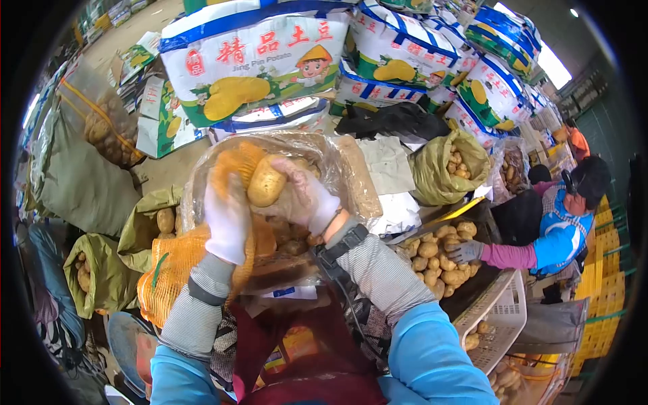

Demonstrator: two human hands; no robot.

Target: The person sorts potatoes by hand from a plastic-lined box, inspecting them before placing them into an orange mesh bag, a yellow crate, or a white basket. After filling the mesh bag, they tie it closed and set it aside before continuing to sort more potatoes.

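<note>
My right hand [307, 196], in a pale glove, grips a large yellow potato [266, 184] with the fingers bent around its side. Against the potato's other side is my left hand [226, 212], also gloved and slightly blurred. Orange mesh netting [236, 162] covers its fingers and appears bunched in its grip. Both hands are over a box lined with clear plastic [202, 165]. Some potatoes [290, 239] show inside, partly hidden beneath my wrists. A filled orange mesh bag [172, 270] rests beside my left forearm.
Printed potato cartons [256, 67] stand stacked ahead. Green sacks of potatoes [453, 169] stand on both sides. At the right, a co-worker [567, 223] reaches a gloved hand onto a potato pile [442, 260], near a white plastic crate [496, 310].
</note>
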